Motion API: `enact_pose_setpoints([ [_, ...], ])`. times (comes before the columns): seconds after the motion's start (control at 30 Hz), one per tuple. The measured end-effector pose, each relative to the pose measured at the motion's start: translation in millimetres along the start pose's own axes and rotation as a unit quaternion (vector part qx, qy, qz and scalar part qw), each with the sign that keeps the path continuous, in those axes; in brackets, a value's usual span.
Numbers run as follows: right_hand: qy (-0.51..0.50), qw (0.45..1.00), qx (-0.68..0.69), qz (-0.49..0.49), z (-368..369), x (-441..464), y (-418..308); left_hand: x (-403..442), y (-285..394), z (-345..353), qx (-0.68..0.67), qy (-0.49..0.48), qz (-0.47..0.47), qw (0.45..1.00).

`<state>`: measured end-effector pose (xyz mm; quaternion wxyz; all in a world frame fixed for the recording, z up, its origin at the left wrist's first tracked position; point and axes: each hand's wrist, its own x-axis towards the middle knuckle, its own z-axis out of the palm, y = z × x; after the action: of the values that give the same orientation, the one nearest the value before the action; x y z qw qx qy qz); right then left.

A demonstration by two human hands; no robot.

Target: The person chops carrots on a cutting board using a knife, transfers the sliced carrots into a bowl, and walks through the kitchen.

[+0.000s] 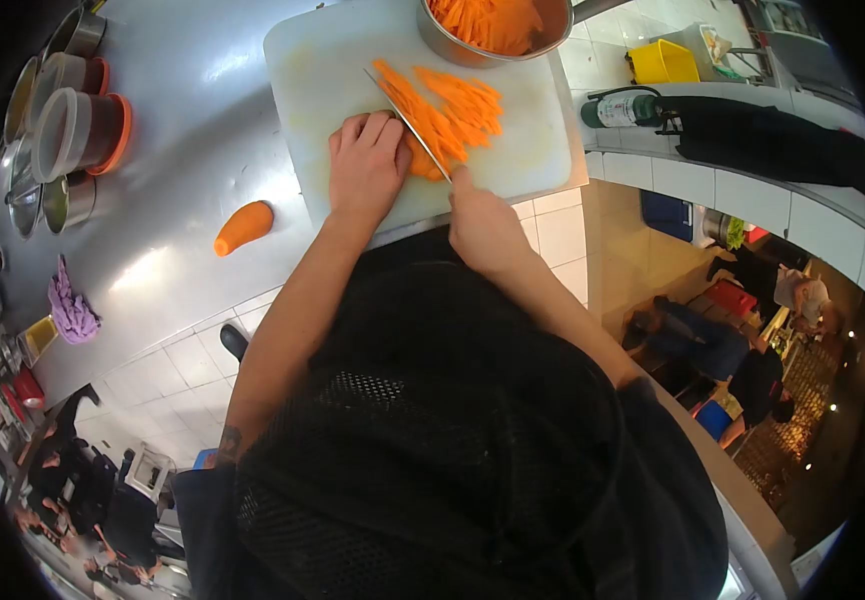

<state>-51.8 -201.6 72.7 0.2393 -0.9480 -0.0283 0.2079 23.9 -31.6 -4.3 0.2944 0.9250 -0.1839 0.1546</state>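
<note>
On the white cutting board [327,75] lie cut orange carrot strips [462,105], in two rough rows. A knife [407,122] slants across the board along the left side of the strips, its handle inside my closed right hand [487,222]. My left hand [367,165] is just left of the blade, fingers bent and pressed together on orange carrot pieces [420,160] that are partly hidden under them. A metal bowl [497,58] of carrot strips stands at the board's top right corner. One whole peeled carrot [244,228] rests on the steel counter [177,150] to the left.
Plastic tubs [64,135] and metal containers [72,200] stand at the counter's far left, with a purple cloth [72,305] nearer its front edge. A yellow bin [663,62] is at the upper right. Several people are in the background at lower left and right.
</note>
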Motion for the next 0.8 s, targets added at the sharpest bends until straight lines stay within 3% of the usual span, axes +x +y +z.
enact_pose_setpoints([
  [0.03,0.053,0.998,-0.015,-0.039,8,16,6,3,-1,-1,0.011,-0.012,0.002,1.000],
  [0.17,0.072,0.995,-0.019,-0.061,-19,44,0,6,-1,6,0.009,0.015,0.009,1.000],
  [0.27,0.017,0.998,-0.015,-0.057,-50,5,-23,0,-2,3,0.003,0.019,0.004,1.000],
  [0.33,-0.037,0.999,-0.024,0.007,-58,-19,-31,2,-2,5,0.000,0.022,0.006,1.000],
  [0.47,0.039,0.999,-0.006,-0.035,0,24,3,4,-1,1,0.007,0.005,0.007,1.000],
  [0.67,-0.009,0.999,0.015,-0.039,-57,13,-27,-1,-2,3,0.008,0.016,0.007,1.000],
  [0.77,-0.057,0.998,0.022,0.028,-53,-12,-32,2,-1,3,0.005,0.024,0.001,1.000],
  [0.8,-0.029,0.999,0.020,0.018,-32,-6,-21,2,-1,2,0.008,0.013,-0.001,1.000],
])
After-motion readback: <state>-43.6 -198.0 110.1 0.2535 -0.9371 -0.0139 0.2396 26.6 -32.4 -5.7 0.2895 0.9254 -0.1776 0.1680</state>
